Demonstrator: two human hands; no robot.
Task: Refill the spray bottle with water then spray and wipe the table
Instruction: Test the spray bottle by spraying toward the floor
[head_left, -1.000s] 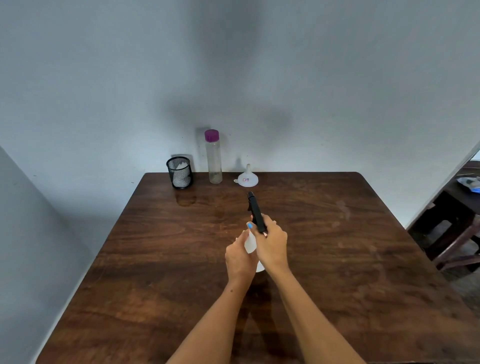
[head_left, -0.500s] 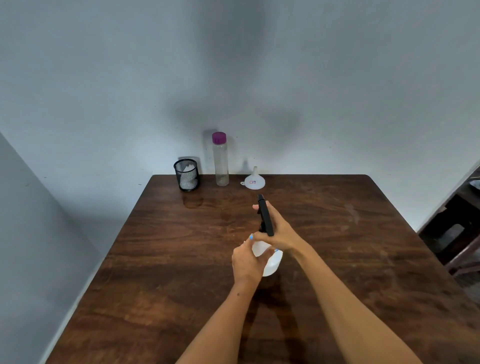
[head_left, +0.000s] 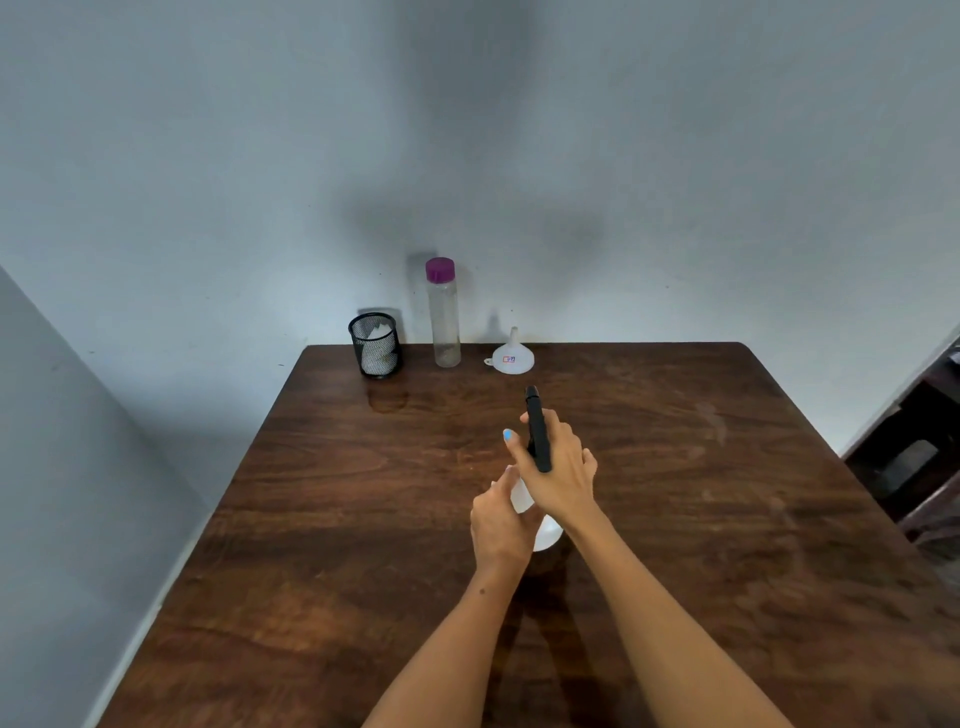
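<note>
Here, frame centre: right hand (head_left: 558, 467) gripping black spray head (head_left: 537, 431), left hand (head_left: 501, 525) wrapping around white spray bottle (head_left: 545, 532) body, bottle standing on dark wooden table (head_left: 727, 519). Pale wall (head_left: 208, 156) filling upper frame. Upper centre, sitting at table's far edge: mesh cup (head_left: 375, 344) holding white material, capped clear bottle (head_left: 443, 313), white funnel (head_left: 511, 356) lying mouth-down.

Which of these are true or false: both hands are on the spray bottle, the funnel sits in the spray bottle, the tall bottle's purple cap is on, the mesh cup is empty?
1. Both hands hold the spray bottle: true; the left hand grips its white body, the right hand its black head.
2. The funnel sits in it: false; it stands upside down by the wall.
3. The tall bottle is capped: true.
4. The mesh cup is empty: false; something white is inside.
</note>
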